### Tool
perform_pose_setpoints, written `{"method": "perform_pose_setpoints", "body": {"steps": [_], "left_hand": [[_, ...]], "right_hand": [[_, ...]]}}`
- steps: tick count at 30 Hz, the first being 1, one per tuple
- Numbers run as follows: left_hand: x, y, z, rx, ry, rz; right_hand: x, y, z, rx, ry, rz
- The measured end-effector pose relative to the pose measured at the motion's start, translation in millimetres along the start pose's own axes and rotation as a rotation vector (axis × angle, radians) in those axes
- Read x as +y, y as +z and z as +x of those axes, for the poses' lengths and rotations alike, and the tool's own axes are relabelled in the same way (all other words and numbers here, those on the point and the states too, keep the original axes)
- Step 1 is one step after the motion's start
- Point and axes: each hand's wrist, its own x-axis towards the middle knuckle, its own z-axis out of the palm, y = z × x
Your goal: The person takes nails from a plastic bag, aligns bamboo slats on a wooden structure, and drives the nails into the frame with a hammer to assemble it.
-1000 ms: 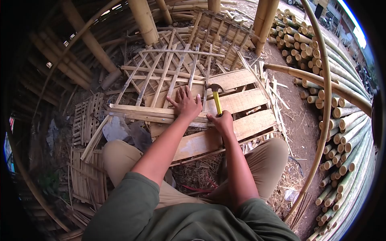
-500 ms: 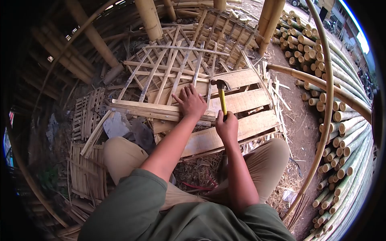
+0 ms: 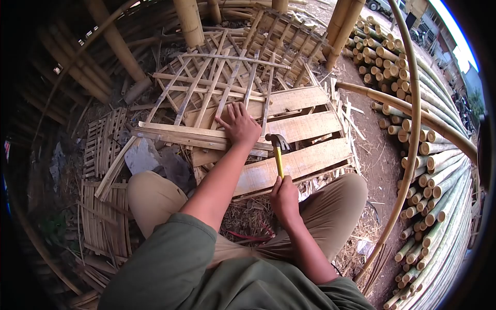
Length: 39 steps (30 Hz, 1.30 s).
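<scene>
My right hand [image 3: 285, 197] is closed around the yellow handle of a claw hammer [image 3: 279, 161]. The hammer's dark head is raised over the wooden boards [image 3: 297, 157], just right of the bamboo strips. My left hand [image 3: 242, 128] lies with fingers spread on the lower edge of a bamboo slat lattice [image 3: 207, 98], where stacked strips [image 3: 178, 133] cross its slats. The lattice rests partly on the boards. Whatever is under my left palm is hidden.
Bamboo poles [image 3: 439, 196] are stacked along the right. A curved bamboo pole [image 3: 413, 108] arches upright on that side, and another pole [image 3: 403, 106] slants toward it. Thick bamboo posts [image 3: 188, 23] stand behind the lattice. Smaller slat panels [image 3: 106, 217] lie at the left.
My right hand has drawn the hammer down toward me, away from the lattice edge. My left hand stays on the strips. The whole view has shifted slightly.
</scene>
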Motion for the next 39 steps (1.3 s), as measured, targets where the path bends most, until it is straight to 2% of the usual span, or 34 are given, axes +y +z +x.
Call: {"method": "perform_pose_setpoints", "body": {"steps": [8,11,13,14,15,17,18,21,28,39], "left_hand": [[0.7,2.3,0.3,-0.014,-0.012,0.02],[1.8,-3.4,0.7,-0.035,-0.015,0.02],[1.4,-4.6,0.5,-0.062,-0.023,0.027],[1.3,-5.3,0.5,-0.055,-0.026,0.019],[1.2,-4.7,0.5,-0.05,-0.03,0.011],[0.6,-2.5,0.3,-0.039,-0.034,0.02],[1.0,-1.6,0.0,-0.024,-0.036,0.025],[-0.5,-4.1,1.4,-0.025,-0.019,-0.008],[0.1,-5.7,1.6,-0.065,-0.042,-0.021],[-2.3,1.2,0.9,0.022,-0.012,-0.03]], "right_hand": [[8.9,10.0,2.6,-0.006,-0.053,-0.075],[-6.4,-3.2,-1.3,0.086,-0.015,0.049],[-13.2,-9.1,-6.6,0.262,-0.072,0.133],[-12.7,-8.1,-8.1,0.268,-0.059,0.148],[-9.1,-3.5,-7.3,0.267,-0.06,0.148],[8.2,16.6,-4.8,-0.068,0.012,-0.149],[11.4,23.5,-2.7,-0.08,0.017,-0.135],[14.8,26.2,-8.4,-0.038,0.082,-0.079],[0.5,16.5,-5.0,-0.021,0.014,-0.036],[-2.6,2.6,10.6,-0.006,-0.051,-0.083]]}}
